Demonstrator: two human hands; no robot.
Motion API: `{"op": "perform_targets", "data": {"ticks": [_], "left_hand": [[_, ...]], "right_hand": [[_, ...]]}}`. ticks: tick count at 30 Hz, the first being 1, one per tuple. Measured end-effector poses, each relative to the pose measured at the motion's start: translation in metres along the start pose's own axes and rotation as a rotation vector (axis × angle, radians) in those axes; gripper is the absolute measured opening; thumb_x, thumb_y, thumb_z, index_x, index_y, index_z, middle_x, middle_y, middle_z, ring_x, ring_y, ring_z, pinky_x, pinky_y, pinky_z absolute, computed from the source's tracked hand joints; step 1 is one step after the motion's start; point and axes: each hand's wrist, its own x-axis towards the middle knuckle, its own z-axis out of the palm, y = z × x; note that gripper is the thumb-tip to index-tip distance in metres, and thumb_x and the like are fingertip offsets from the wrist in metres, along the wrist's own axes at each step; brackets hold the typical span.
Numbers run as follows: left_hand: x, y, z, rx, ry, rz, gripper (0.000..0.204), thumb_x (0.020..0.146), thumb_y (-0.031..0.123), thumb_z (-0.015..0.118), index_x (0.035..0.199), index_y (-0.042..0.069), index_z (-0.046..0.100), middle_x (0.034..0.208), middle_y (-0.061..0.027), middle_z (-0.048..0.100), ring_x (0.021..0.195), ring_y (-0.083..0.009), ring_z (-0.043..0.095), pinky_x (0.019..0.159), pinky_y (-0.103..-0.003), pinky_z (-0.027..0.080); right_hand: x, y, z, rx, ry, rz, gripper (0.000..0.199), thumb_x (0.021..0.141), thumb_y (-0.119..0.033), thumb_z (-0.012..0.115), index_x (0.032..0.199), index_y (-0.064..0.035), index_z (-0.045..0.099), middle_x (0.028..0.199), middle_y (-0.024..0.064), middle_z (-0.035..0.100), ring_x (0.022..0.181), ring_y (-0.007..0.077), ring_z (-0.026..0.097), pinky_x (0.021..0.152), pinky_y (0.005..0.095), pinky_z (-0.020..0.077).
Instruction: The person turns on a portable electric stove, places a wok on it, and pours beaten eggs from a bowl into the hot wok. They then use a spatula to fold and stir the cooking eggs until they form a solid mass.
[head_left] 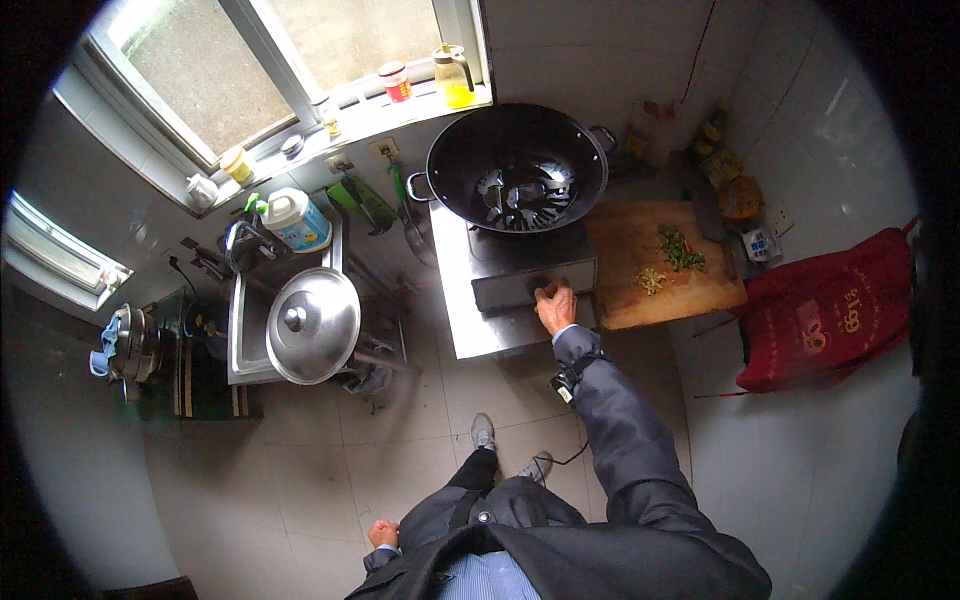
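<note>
My right hand (557, 306) reaches forward to the front of the stove (500, 292), its fingers closed on a dark knob (537, 284). Above, a large black wok (465, 145) with two loop handles rests on the stove, its inside shiny and wet-looking. By my left side hangs my left hand (383, 534), loosely curled, with nothing visible in it. Just right of the stove lies a wooden cutting board (625, 285). On it are a pile of chopped green and red pieces (682, 248) and a smaller heap of pale yellow bits (651, 281).
A big round metal lid (325, 340) leans over the sink (240, 350) at left. A white jug (297, 220) stands behind it, and a spatula (415, 235) hangs on the wall. A pitcher of yellow liquid (454, 85) sits on the sill. A red apron (825, 310) hangs at right.
</note>
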Motion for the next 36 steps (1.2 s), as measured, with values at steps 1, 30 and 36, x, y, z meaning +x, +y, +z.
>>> {"op": "perform_targets", "data": {"ticks": [1,30,36], "left_hand": [[-0.002,0.003,-0.001,0.005,0.001,-0.016,0.021,0.069,-0.003,0.074,0.07,0.008,0.056,0.063,-0.0064,0.062,0.053,-0.0182,0.059,0.049,-0.035,0.049],[0.001,-0.004,0.0,0.038,-0.011,-0.03,0.022,0.07,-0.002,0.076,0.069,0.008,0.056,0.063,-0.0062,0.063,0.054,-0.0173,0.06,0.051,-0.035,0.051],[0.001,-0.004,0.0,0.054,-0.008,-0.014,0.023,0.069,-0.002,0.076,0.07,0.008,0.056,0.063,-0.0053,0.062,0.054,-0.0167,0.059,0.052,-0.034,0.05]], "right_hand": [[0.001,0.001,0.001,-0.007,0.004,0.009,0.028,0.084,-0.024,0.075,0.09,0.0031,0.069,0.087,0.0238,0.074,0.087,0.0434,0.072,0.082,0.049,0.055],[-0.009,-0.012,-0.01,-0.087,-0.002,-0.099,0.039,0.075,-0.017,0.085,0.1,0.0033,0.064,0.096,0.0238,0.07,0.094,0.0433,0.069,0.083,0.0486,0.0537],[-0.011,-0.011,-0.009,-0.142,-0.012,-0.166,0.033,0.078,-0.016,0.083,0.099,0.0004,0.064,0.095,0.0223,0.071,0.093,0.0452,0.069,0.084,0.0509,0.053]]}}
